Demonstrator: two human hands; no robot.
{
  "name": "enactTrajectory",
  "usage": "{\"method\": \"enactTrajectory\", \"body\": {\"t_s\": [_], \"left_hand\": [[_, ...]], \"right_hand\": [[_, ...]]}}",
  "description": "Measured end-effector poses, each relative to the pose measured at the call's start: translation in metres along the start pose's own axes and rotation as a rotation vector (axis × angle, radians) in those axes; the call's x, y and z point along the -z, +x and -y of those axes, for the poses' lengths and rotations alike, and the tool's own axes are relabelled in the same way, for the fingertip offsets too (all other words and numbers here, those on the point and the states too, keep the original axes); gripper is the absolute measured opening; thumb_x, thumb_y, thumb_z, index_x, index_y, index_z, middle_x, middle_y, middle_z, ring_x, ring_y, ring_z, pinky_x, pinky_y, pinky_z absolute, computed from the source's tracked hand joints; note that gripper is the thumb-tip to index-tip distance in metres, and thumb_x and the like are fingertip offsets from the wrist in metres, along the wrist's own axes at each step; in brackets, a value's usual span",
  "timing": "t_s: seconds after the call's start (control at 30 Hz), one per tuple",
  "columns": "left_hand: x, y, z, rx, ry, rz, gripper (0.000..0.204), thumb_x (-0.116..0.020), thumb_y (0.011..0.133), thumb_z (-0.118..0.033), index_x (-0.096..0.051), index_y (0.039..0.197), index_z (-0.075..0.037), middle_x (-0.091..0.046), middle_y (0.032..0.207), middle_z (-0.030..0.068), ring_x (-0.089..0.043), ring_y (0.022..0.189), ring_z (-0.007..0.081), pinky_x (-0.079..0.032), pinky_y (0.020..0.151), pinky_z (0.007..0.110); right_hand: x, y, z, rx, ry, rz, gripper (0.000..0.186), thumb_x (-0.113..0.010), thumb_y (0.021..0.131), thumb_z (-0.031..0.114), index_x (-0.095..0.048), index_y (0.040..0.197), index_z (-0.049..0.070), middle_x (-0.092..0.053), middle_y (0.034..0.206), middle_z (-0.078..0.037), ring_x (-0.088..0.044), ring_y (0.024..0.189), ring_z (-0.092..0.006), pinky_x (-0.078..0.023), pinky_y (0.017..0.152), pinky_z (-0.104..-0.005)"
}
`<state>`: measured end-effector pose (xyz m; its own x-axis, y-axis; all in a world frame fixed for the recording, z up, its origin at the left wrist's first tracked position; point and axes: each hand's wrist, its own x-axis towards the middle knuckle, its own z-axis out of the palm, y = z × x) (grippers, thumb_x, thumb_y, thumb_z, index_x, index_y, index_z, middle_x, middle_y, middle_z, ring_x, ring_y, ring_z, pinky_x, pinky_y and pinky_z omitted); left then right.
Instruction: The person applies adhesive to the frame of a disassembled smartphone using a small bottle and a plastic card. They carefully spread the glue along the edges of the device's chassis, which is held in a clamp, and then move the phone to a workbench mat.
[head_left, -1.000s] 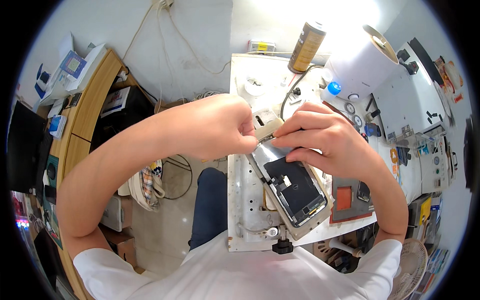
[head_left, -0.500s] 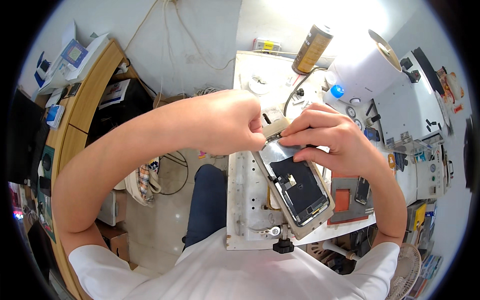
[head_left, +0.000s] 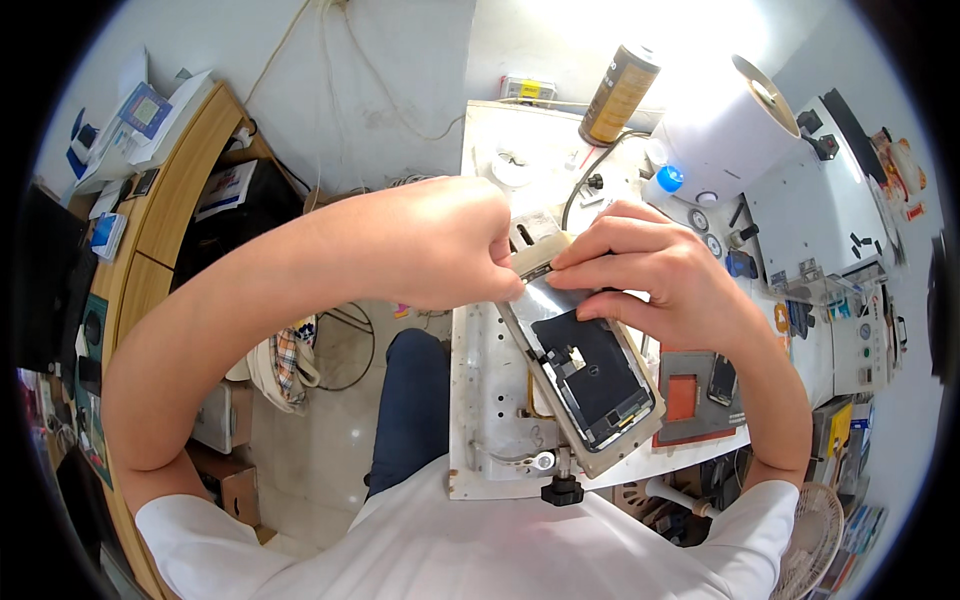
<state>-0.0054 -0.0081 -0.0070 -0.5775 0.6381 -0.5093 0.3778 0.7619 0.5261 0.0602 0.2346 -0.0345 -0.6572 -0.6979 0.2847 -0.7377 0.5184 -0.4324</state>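
**Both hands pinch at the top edge of an opened phone on a metal fixture**

The opened phone (head_left: pixel 590 375) lies tilted in a pale frame on the white perforated fixture plate (head_left: pixel 478 400), its upper end away from the person; a silvery shield and dark internal parts face up. The left hand (head_left: pixel 440 245) is closed almost to a fist, thumb and forefinger pinched at the phone's top left corner; whether a small tool or part sits between them cannot be told. The right hand (head_left: pixel 655 275) lies curled over the upper right of the phone, fingertips pressed flat on the top edge and the shield, holding it down rather than gripping anything loose.

To work this well, I judge the right hand should keep the phone steady against the plate while the left applies small, even force at the corner; a twist or a hard pull could bend the thin frame or strain the parts inside.

Near the far edge stand a brown spray can (head_left: pixel 620 95) and a large white roll (head_left: pixel 725 130); a black cable (head_left: pixel 580 195) runs just behind the hands; a black clamp knob (head_left: pixel 562 490) sits at the plate's near edge; a grey mat with an orange patch (head_left: pixel 690 395) lies to the right. The cable is closest to the fingers and could snag.
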Motion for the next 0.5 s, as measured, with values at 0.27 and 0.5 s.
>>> {"method": "enactTrajectory", "body": {"t_s": [0.27, 0.5], "left_hand": [[-0.0036, -0.0036, 0.0038, -0.034, -0.133, -0.046, 0.035, -0.072, 0.088, -0.025, -0.073, 0.091, 0.010, -0.071, 0.075, 0.0124, -0.070, 0.069, 0.0166, -0.056, 0.065, 0.032], [-0.0041, -0.0003, 0.0081, -0.059, -0.128, -0.035, 0.036, -0.072, 0.090, -0.027, -0.073, 0.092, 0.009, -0.070, 0.074, 0.0103, -0.069, 0.069, 0.0149, -0.054, 0.063, 0.031]], "right_hand": [[0.0001, -0.0007, -0.0030, 0.014, 0.003, 0.022, 0.033, -0.086, 0.075, 0.016, -0.081, 0.106, 0.006, -0.075, 0.108, -0.002, -0.064, 0.096, -0.0235, -0.053, 0.089, -0.0383], [0.0049, -0.0029, -0.0013, 0.042, -0.021, 0.052, 0.034, -0.086, 0.075, 0.019, -0.081, 0.106, 0.006, -0.075, 0.108, -0.003, -0.064, 0.096, -0.0238, -0.053, 0.086, -0.0381]]}}
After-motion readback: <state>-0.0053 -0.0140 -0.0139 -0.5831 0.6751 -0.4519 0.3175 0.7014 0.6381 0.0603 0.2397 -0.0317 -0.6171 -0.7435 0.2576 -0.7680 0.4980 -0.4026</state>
